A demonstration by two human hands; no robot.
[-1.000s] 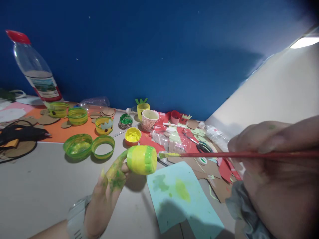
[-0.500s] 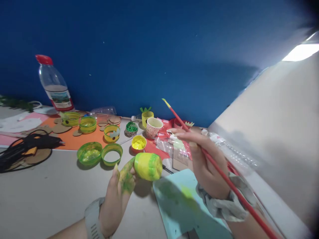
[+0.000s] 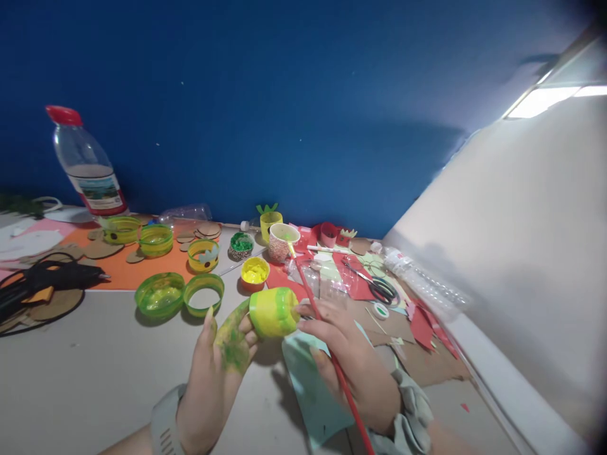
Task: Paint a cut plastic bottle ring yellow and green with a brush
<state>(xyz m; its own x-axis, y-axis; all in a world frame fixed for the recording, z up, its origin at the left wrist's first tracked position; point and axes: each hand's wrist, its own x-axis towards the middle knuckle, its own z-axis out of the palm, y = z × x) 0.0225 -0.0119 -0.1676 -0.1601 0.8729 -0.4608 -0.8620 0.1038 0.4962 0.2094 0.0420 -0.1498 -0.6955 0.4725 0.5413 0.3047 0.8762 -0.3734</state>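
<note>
My left hand (image 3: 215,366), smeared with green paint, has its fingers at the left end of a yellow and green painted plastic bottle base (image 3: 274,312), which lies sideways above the table. The thumb stands up apart from it. My right hand (image 3: 348,360) is closed around a long red paintbrush (image 3: 309,292), its yellow-tipped bristles pointing up and away. The right fingertips are at the right end of the bottle base; whether they press on it I cannot tell. Behind it sit a cup of yellow paint (image 3: 255,272) and a cup of green paint (image 3: 241,245).
Green-yellow plastic rings (image 3: 203,296) and a green bowl (image 3: 160,296) stand left. Further left are a glue gun (image 3: 61,277) and a red-capped bottle (image 3: 92,167). A patterned paper cup (image 3: 283,241), scissors (image 3: 379,287) and a light blue sheet (image 3: 313,392) lie rightward.
My right hand has come down and left, with the paintbrush, to the right end of the bottle base. The camera view has shifted slightly right, uncovering the scissors and paper scraps.
</note>
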